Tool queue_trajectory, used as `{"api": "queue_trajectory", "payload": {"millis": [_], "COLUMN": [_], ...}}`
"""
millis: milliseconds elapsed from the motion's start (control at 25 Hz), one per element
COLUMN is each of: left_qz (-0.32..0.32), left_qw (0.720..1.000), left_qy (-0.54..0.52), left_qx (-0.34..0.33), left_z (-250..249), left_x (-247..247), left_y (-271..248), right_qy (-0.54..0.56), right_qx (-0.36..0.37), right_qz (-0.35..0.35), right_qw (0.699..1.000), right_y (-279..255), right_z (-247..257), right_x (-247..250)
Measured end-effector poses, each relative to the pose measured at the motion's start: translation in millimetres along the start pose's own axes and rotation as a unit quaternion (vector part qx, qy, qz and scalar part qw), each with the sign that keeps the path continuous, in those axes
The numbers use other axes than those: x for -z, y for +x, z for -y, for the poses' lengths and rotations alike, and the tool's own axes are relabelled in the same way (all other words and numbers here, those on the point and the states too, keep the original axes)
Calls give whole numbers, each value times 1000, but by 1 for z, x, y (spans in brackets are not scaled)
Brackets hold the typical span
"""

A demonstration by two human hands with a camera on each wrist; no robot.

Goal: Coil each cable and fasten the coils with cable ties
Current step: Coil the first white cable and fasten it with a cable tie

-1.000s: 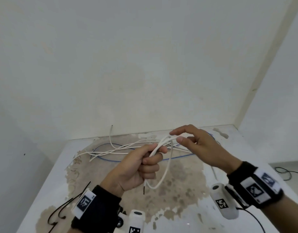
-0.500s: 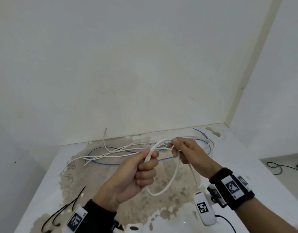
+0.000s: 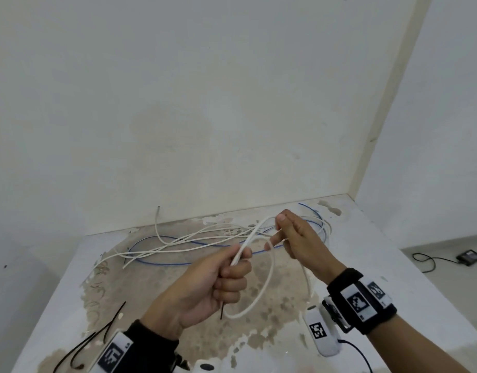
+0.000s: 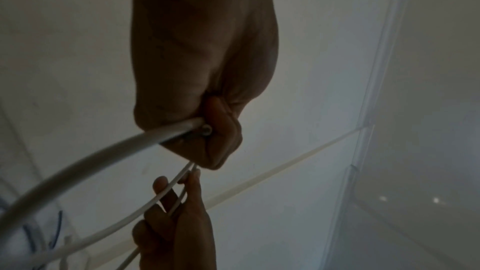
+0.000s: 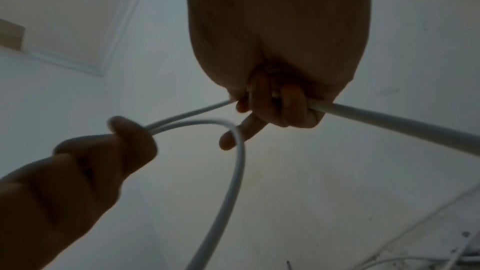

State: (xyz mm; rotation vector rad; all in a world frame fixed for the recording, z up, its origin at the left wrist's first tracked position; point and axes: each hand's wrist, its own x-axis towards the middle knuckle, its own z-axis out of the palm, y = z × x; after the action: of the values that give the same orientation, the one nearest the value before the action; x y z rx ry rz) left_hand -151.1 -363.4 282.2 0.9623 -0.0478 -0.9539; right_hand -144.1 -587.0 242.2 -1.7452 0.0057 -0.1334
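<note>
Above the stained table (image 3: 393, 265), the left hand (image 3: 205, 286) clamps 1 loop of the white cable (image 3: 267, 281) while the right hand (image 3: 299, 238) pinches the next length, so coiling is underway; next, feed another loop into the left fist.

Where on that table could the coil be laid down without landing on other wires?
The bare table on the right, beside the right hand, looks free, as does the near middle under the white cable loop. Crowded: the far middle, with the loose cables, and the near-left corner, with the black ties.
</note>
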Motion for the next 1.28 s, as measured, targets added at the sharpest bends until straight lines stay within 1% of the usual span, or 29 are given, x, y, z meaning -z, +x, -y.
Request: {"api": "queue_trajectory", "payload": {"millis": [80, 160, 240, 360, 400, 440, 480, 520, 560, 600, 640, 680, 760, 840, 920, 1000, 1040, 1080, 1120, 1160, 1240, 1280], "left_qz": [11, 3, -27, -66, -77, -89, -97, -100, -100, -98, -98, -99, -100, -100, -97, -109, -112, -101, -75, -40, 26, 52], "left_qw": [1000, 1000, 997, 977, 969, 964, 962, 961, 963, 965, 968, 970, 975, 978, 979, 979, 977, 975, 977, 983, 994, 997], "left_qy": [20, 10, -12, -65, -77, -79, -75, -70, -65, -60, -55, -45, 0, 54, 88, 114, 145, 176, 189, 177, 101, 57], "left_qx": [15, -8, -74, -192, -220, -238, -245, -246, -243, -236, -227, -217, -196, -177, -156, -130, -113, -89, -61, -31, 14, 19], "left_z": [2, 0, -11, -45, -56, -64, -68, -67, -62, -54, -46, -39, -26, -15, -6, -1, 0, 1, 1, 2, -1, -4], "left_x": [0, -5, -6, 8, 16, 23, 28, 30, 30, 28, 24, 19, 7, -4, -10, -13, -12, -13, -15, -16, -15, -12], "left_y": [-6, -8, -7, -12, -14, -14, -12, -7, 1, 10, 19, 26, 34, 36, 35, 33, 31, 29, 26, 24, 20, 18], "right_qy": [-8, -8, -40, -171, -215, -256, -297, -340, -377, -401, -406, -401, -387, -376, -354, -348, -344, -335, -321, -308, -272, -243], "right_qx": [-10, -12, -22, -19, -20, -27, -32, -25, -1, 41, 90, 134, 205, 246, 262, 265, 267, 265, 261, 254, 231, 211], "right_qz": [-23, 11, 55, 89, 103, 131, 176, 231, 283, 323, 344, 347, 317, 272, 224, 173, 147, 130, 119, 109, 89, 85], "right_qw": [1000, 1000, 997, 981, 971, 957, 938, 911, 882, 856, 842, 837, 841, 851, 869, 882, 888, 895, 903, 911, 930, 943], "right_y": [0, -1, -2, -14, -21, -30, -39, -46, -53, -59, -65, -68, -68, -64, -57, -51, -49, -46, -43, -39, -29, -23], "right_z": [-1, -4, -16, -56, -69, -78, -79, -73, -59, -41, -19, 2, 36, 57, 67, 69, 68, 68, 68, 68, 65, 62], "right_x": [8, 12, 14, 25, 29, 31, 28, 21, 11, 0, -10, -17, -19, -14, -9, -8, -8, -7, -5, -4, 3, 10]}}
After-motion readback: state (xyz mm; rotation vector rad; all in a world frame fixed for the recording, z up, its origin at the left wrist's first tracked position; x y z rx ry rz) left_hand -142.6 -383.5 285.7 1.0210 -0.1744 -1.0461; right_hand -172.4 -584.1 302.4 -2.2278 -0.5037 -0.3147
